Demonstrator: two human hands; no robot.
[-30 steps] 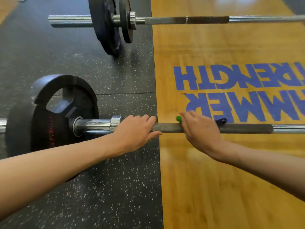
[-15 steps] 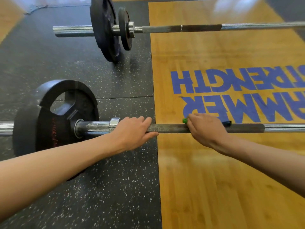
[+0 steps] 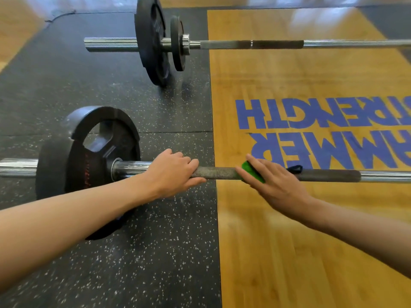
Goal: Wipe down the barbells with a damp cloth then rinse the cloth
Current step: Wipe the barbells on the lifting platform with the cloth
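Since the earlier frame the right hand point(image 3: 275, 181) has slid back along the bar toward the left hand point(image 3: 173, 172), and more of the green cloth point(image 3: 252, 172) now shows at its thumb side. The view has also tipped, so the far barbell point(image 3: 278, 44) sits lower in the picture.

The cloth is wrapped on the dark knurled shaft of the near barbell point(image 3: 222, 173), which lies on the floor. The right hand grips cloth and shaft together, fingers over the far side, thumb along the near side. Most of the cloth is hidden under the palm. A small dark loop point(image 3: 294, 168) shows past the knuckles; what it belongs to cannot be told.

The left hand grips the same shaft just beside the chrome sleeve, fingers curled over it. Its position on the bar is unchanged.

A black plate point(image 3: 89, 156) sits on the sleeve, its lower part hidden by the left forearm. Both barbells are cut off at the right edge. They span speckled rubber flooring point(image 3: 155, 252) and a wooden platform point(image 3: 311, 252) with blue lettering point(image 3: 322, 121), partly cropped
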